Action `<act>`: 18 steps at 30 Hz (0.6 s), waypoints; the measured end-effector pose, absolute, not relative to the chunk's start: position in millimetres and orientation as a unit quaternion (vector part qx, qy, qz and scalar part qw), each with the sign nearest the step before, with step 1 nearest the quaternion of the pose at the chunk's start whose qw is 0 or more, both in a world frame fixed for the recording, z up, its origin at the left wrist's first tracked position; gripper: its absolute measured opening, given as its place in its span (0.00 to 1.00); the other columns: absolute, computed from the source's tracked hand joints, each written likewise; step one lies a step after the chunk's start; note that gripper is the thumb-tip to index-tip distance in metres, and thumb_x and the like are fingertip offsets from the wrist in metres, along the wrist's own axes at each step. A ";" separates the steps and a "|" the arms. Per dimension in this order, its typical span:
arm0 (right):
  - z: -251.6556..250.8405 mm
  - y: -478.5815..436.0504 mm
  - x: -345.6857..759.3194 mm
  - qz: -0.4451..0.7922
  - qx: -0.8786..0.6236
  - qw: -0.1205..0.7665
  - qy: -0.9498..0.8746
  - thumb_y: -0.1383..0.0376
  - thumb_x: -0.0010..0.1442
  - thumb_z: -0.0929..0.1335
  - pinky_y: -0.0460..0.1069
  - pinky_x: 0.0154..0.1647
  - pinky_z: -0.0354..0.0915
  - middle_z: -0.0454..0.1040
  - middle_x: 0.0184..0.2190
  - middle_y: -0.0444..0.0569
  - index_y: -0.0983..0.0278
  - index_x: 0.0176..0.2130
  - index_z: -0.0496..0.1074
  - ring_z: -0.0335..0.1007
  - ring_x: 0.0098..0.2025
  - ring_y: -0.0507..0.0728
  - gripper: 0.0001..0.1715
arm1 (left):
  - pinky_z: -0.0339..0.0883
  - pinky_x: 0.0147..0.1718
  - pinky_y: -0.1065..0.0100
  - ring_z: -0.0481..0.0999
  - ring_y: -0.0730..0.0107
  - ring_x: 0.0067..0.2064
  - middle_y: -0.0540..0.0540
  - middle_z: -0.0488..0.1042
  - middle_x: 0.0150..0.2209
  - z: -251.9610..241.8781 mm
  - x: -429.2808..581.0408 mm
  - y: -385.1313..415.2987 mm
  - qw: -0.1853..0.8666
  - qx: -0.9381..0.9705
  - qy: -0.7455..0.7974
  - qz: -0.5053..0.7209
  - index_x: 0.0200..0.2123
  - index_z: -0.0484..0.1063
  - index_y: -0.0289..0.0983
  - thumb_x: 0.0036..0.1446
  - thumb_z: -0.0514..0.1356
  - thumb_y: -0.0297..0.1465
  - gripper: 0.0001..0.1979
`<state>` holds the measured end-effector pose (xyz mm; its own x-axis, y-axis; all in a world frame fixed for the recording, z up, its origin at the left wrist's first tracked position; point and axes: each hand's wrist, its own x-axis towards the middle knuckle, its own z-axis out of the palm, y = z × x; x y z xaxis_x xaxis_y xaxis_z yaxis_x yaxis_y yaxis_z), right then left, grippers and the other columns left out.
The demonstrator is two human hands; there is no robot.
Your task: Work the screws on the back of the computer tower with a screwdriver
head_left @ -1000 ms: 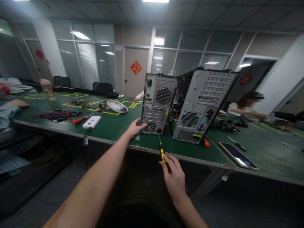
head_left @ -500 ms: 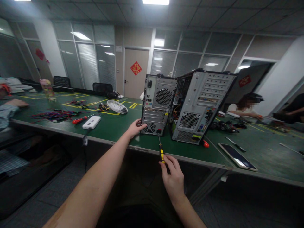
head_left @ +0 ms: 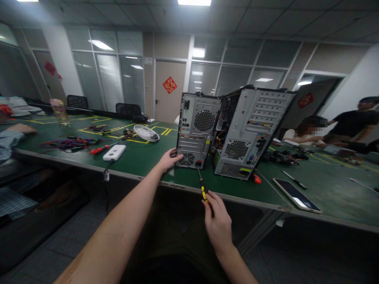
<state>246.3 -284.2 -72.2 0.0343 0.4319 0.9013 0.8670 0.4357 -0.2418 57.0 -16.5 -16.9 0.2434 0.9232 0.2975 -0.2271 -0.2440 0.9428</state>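
Two open metal computer cases stand upright on the green table, rear panels toward me. My left hand (head_left: 169, 160) is at the lower left edge of the smaller case (head_left: 194, 142), thumb across its bottom fan grille and the other fingers partly hidden at its side. My right hand (head_left: 218, 217) grips the handle of a yellow and black screwdriver (head_left: 203, 189) below the table edge. The screwdriver's tip reaches the bottom of the rear panel, near the red switch and power socket. Just to the right is the larger case (head_left: 251, 134), tilted in view.
On the green table (head_left: 142, 159) lie a white power bank (head_left: 114, 152), a red screwdriver (head_left: 100, 150), wires (head_left: 71, 144) and a white basket (head_left: 146, 133). A phone (head_left: 297, 195) lies right. People are at both sides.
My right hand and the screwdriver handle have shifted slightly to the right, so the shaft slants more. My left hand stays put. A standing person in black has come into view at the far right.
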 end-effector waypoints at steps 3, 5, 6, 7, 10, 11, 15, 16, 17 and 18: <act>-74.0 -284.8 246.6 -0.211 -0.483 0.520 -0.672 0.73 0.74 0.68 0.57 0.60 0.80 0.82 0.58 0.58 0.61 0.59 0.81 0.83 0.58 0.62 0.20 | 0.69 0.68 0.44 0.81 0.49 0.62 0.30 0.78 0.63 -16.7 56.6 -17.1 0.536 0.580 0.299 0.536 0.59 0.74 0.34 0.50 0.80 0.35 0.35; -75.5 -285.4 246.3 -0.212 -0.483 0.513 -0.677 0.72 0.74 0.67 0.58 0.61 0.80 0.81 0.59 0.60 0.61 0.59 0.81 0.82 0.59 0.63 0.19 | 0.69 0.68 0.44 0.81 0.49 0.62 0.30 0.78 0.63 -16.9 56.6 -17.3 0.534 0.580 0.301 0.536 0.59 0.74 0.34 0.50 0.80 0.35 0.35; -76.0 -285.5 246.1 -0.212 -0.484 0.511 -0.678 0.71 0.74 0.68 0.59 0.61 0.80 0.80 0.59 0.61 0.61 0.58 0.82 0.82 0.59 0.63 0.18 | 0.69 0.68 0.44 0.81 0.49 0.62 0.30 0.78 0.63 -16.9 56.8 -17.3 0.533 0.580 0.302 0.536 0.59 0.74 0.34 0.50 0.80 0.35 0.35; -76.3 -285.6 246.1 -0.212 -0.486 0.508 -0.679 0.70 0.74 0.69 0.59 0.60 0.81 0.80 0.59 0.61 0.62 0.57 0.82 0.82 0.58 0.63 0.16 | 0.69 0.68 0.44 0.81 0.48 0.62 0.30 0.78 0.63 -17.0 57.1 -17.2 0.533 0.579 0.304 0.537 0.58 0.74 0.34 0.50 0.80 0.35 0.35; -74.9 -285.2 246.8 -0.216 -0.487 0.499 -0.684 0.69 0.75 0.68 0.59 0.56 0.82 0.80 0.57 0.61 0.62 0.56 0.82 0.82 0.56 0.64 0.15 | 0.69 0.68 0.45 0.81 0.48 0.62 0.30 0.78 0.63 -17.0 58.1 -16.4 0.535 0.578 0.303 0.537 0.58 0.74 0.34 0.50 0.80 0.35 0.34; -73.8 -284.9 247.2 -0.221 -0.486 0.498 -0.684 0.70 0.75 0.68 0.59 0.56 0.82 0.81 0.56 0.61 0.61 0.56 0.82 0.82 0.56 0.64 0.16 | 0.69 0.68 0.45 0.81 0.49 0.62 0.30 0.78 0.63 -17.1 58.3 -16.1 0.536 0.577 0.302 0.537 0.58 0.74 0.34 0.50 0.80 0.35 0.34; -69.2 -284.8 248.0 -0.224 -0.479 0.509 -0.680 0.72 0.74 0.68 0.60 0.55 0.81 0.83 0.53 0.58 0.60 0.62 0.78 0.82 0.53 0.63 0.21 | 0.69 0.68 0.44 0.81 0.49 0.62 0.29 0.77 0.64 -17.5 58.0 -14.7 0.536 0.581 0.298 0.535 0.59 0.74 0.34 0.50 0.80 0.35 0.35; -68.8 -285.1 247.9 -0.224 -0.478 0.510 -0.679 0.72 0.74 0.68 0.60 0.55 0.81 0.83 0.53 0.57 0.59 0.61 0.78 0.81 0.53 0.63 0.21 | 0.69 0.68 0.44 0.81 0.49 0.62 0.29 0.77 0.64 -17.8 57.8 -14.5 0.535 0.581 0.298 0.535 0.59 0.74 0.34 0.49 0.80 0.36 0.36; -68.7 -285.5 247.8 -0.224 -0.480 0.510 -0.678 0.72 0.74 0.68 0.60 0.55 0.81 0.82 0.53 0.57 0.59 0.60 0.79 0.81 0.53 0.63 0.20 | 0.69 0.68 0.44 0.81 0.49 0.62 0.29 0.77 0.64 -18.0 57.6 -14.4 0.535 0.582 0.299 0.535 0.59 0.74 0.34 0.49 0.80 0.36 0.36; -69.1 -285.8 247.6 -0.222 -0.482 0.509 -0.677 0.72 0.74 0.68 0.60 0.55 0.80 0.82 0.53 0.57 0.59 0.58 0.80 0.81 0.54 0.63 0.18 | 0.69 0.68 0.44 0.81 0.49 0.62 0.29 0.77 0.64 -18.2 57.4 -14.3 0.534 0.582 0.299 0.536 0.59 0.74 0.34 0.49 0.80 0.36 0.36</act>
